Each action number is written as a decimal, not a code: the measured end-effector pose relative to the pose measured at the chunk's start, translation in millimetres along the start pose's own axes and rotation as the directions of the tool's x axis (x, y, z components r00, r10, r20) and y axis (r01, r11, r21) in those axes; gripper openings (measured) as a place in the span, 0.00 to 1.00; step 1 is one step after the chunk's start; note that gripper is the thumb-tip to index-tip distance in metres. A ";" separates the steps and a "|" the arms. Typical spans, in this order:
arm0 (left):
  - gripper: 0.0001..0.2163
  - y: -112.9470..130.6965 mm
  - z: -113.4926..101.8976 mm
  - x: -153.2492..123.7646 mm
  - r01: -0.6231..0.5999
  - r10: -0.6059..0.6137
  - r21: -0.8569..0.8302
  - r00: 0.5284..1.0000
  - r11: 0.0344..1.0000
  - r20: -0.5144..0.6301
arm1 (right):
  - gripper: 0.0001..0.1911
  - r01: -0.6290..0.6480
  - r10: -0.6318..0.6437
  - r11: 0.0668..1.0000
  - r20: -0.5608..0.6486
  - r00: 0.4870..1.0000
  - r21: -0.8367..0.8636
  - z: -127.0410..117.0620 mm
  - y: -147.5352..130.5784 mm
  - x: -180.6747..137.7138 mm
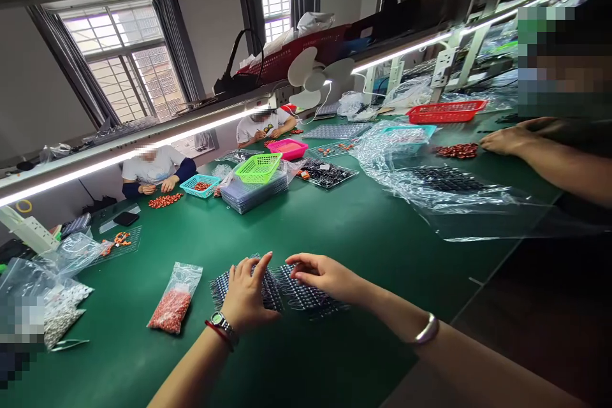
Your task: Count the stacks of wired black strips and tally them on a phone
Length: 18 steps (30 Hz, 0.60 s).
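Note:
Two batches of small dark pieces in rows, with thin wire-like ends, lie on the green tabletop in front of me. My left hand [248,290], wearing a watch and a red band, is over the left batch [220,287], thumb and fingers spread. Part of that batch is hidden beneath it. At the near right batch [306,296], my right hand [329,274] reaches in from the right, its thumb and forefinger apart and nothing visible between them. Whether its fingertips touch the pieces, I cannot tell. A clear zip bag of orange-red pieces [172,306] lies left of my left hand.
Bags of white pieces [62,312] and tweezers [71,345] lie far left. Ahead are stacked clear trays [255,194] under a green basket [258,167], and a tray of black parts [325,173]. Clear plastic sheeting [478,220] spreads at right. Several co-workers sit around the table.

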<state>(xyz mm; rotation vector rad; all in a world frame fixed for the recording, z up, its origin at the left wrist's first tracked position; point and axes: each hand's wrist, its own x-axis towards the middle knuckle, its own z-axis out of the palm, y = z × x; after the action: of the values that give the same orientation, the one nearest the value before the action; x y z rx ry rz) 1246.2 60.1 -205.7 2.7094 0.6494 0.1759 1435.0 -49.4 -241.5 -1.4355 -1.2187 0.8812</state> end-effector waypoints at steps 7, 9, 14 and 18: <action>0.52 7.1 9.6 -1.9 -0.058 0.052 -0.100 0.996 0.993 -0.066 | 0.27 -0.077 0.081 0.952 -0.002 0.997 0.298 40.3 -0.4 -4.7; 0.54 5.7 10.8 -7.4 -0.060 0.052 -0.126 0.996 0.990 -0.068 | 0.27 -0.085 0.096 0.939 -0.015 0.995 0.332 38.5 -0.9 -6.5; 0.46 -24.2 12.4 -33.1 -0.048 0.012 -0.146 0.971 0.988 -0.239 | 0.26 -0.085 0.143 0.941 -0.157 0.977 0.328 -6.8 5.4 -11.9; 0.38 -63.9 18.9 -59.0 0.060 -0.132 -0.189 0.908 0.980 -0.397 | 0.22 -0.135 0.216 0.948 -0.274 0.937 0.288 -48.8 19.0 -22.6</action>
<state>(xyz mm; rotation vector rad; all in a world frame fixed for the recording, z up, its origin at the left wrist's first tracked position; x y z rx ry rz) 1171.0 80.6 -248.7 2.4800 0.8386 0.7538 1480.6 -82.3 -251.0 -1.4136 -0.7203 0.8710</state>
